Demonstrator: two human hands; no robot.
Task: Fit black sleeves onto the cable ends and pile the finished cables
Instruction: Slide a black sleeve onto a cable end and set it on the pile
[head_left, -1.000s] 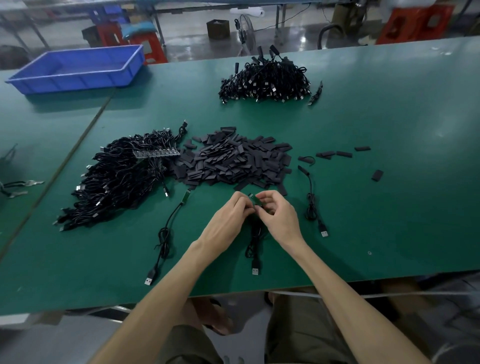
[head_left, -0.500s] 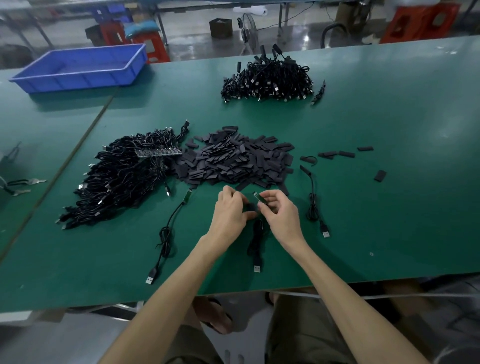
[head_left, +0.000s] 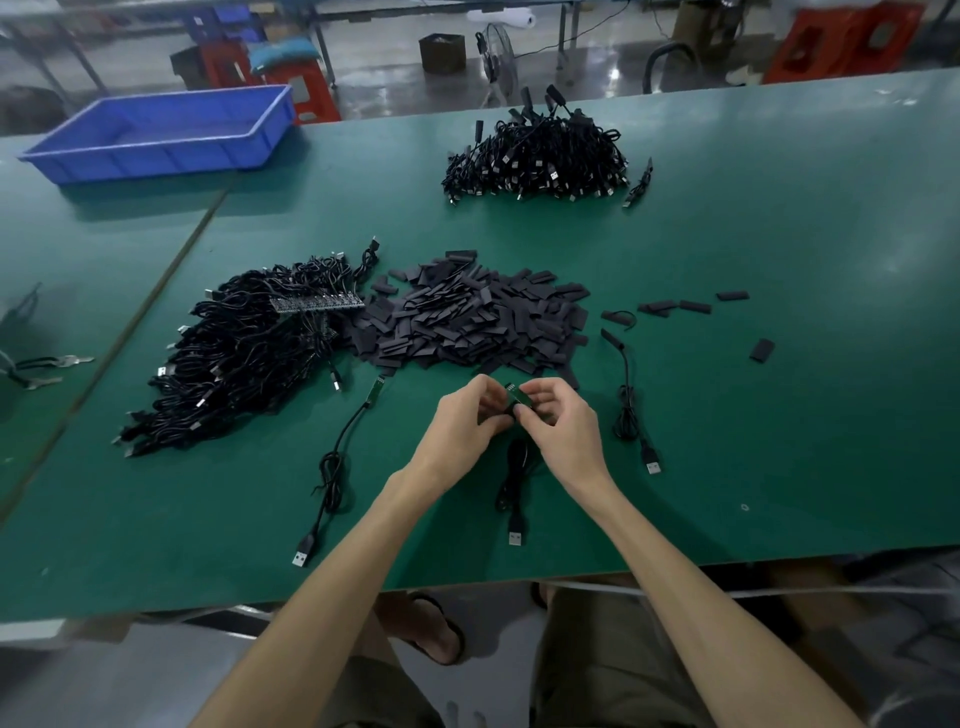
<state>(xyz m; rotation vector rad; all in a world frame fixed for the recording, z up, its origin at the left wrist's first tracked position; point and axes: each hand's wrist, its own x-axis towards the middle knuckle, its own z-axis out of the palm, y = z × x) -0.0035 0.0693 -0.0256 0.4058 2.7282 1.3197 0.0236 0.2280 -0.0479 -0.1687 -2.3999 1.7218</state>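
Note:
My left hand (head_left: 470, 421) and my right hand (head_left: 558, 423) meet above the green table (head_left: 779, 415). Between their fingertips sits the small green board end of a cable (head_left: 515, 395), with a black sleeve pinched in the left fingers. That cable (head_left: 514, 483) hangs down to a USB plug near the table's front edge. Behind the hands lies a heap of loose black sleeves (head_left: 467, 322). A big tangle of cables (head_left: 249, 358) lies at the left. A second cable pile (head_left: 537, 158) sits far back.
One loose cable (head_left: 332, 467) lies left of my hands and another (head_left: 631, 415) to the right. A few stray sleeves (head_left: 675, 306) lie at right. A blue bin (head_left: 161, 132) stands at the back left, pliers (head_left: 36, 366) on the left table.
Both hands have lifted slightly and shifted away from me. The cable's green end now shows between the fingertips, tilted toward the right hand.

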